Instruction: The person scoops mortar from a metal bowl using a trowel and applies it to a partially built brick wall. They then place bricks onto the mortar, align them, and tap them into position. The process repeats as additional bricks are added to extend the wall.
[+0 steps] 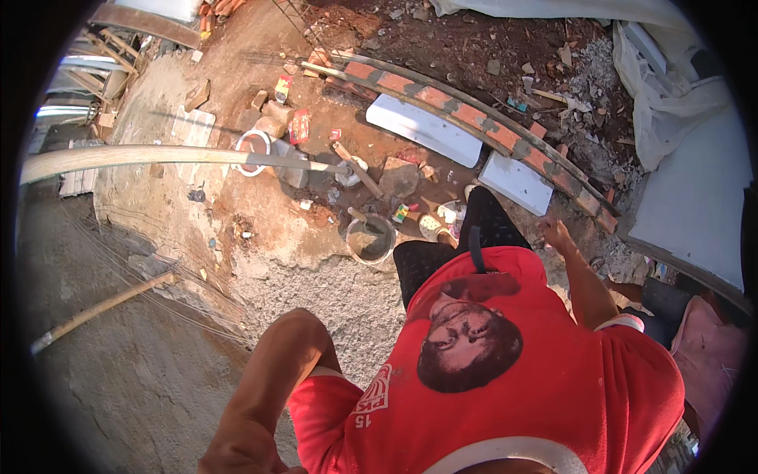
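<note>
My right hand (555,235) hangs low beside my dark-trousered leg, next to the nearer of two white rectangular blocks (517,183). Its fingers look curled, and whatever may be inside them is hidden. Bent sharply at the elbow, my left arm brings my left hand (246,457) back to the lower edge, where its fingers are mostly cut off. A low course of red bricks (467,115) with grey mortar curves behind the white blocks. To the left of my feet stands a bucket (370,240) of grey mix, with a handle sticking up at its rim.
A long wooden pole (158,156) crosses from the left, over a white-rimmed round container (253,152). Another wooden pole (103,310) lies lower left. Stones (399,177), wrappers (299,126) and rubble litter the ground. Another person in pink (708,355) is at the right.
</note>
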`<action>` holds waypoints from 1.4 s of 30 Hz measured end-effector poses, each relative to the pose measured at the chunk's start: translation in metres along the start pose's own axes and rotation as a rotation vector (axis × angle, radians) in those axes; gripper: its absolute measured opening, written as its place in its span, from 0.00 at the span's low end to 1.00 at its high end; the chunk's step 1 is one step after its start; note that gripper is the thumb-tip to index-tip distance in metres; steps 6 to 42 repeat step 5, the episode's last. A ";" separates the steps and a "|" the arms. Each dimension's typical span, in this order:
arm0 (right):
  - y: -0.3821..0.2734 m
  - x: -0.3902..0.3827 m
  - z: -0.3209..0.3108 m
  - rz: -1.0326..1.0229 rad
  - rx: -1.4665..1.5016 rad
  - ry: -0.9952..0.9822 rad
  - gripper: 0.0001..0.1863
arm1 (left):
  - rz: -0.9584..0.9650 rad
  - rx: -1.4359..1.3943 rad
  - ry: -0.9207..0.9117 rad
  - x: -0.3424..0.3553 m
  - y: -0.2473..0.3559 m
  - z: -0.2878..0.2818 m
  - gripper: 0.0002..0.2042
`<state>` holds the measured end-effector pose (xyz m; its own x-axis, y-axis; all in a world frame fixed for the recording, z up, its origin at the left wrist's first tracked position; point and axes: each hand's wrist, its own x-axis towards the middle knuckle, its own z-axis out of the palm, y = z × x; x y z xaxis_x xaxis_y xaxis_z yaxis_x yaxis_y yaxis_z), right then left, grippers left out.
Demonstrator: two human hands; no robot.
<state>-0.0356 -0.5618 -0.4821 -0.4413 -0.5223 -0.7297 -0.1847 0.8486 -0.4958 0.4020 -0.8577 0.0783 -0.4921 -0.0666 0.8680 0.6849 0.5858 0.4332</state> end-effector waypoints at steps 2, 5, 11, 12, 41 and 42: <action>0.007 -0.011 -0.004 0.104 0.043 0.010 0.16 | 0.045 -0.044 0.003 -0.001 -0.001 0.004 0.07; 0.025 -0.025 -0.017 0.084 0.136 -0.023 0.16 | 0.136 -0.205 -0.163 -0.003 -0.005 -0.002 0.07; 0.025 -0.025 -0.017 0.084 0.136 -0.023 0.16 | 0.136 -0.205 -0.163 -0.003 -0.005 -0.002 0.07; 0.025 -0.025 -0.017 0.084 0.136 -0.023 0.16 | 0.136 -0.205 -0.163 -0.003 -0.005 -0.002 0.07; 0.025 -0.025 -0.017 0.084 0.136 -0.023 0.16 | 0.136 -0.205 -0.163 -0.003 -0.005 -0.002 0.07; 0.025 -0.025 -0.017 0.084 0.136 -0.023 0.16 | 0.136 -0.205 -0.163 -0.003 -0.005 -0.002 0.07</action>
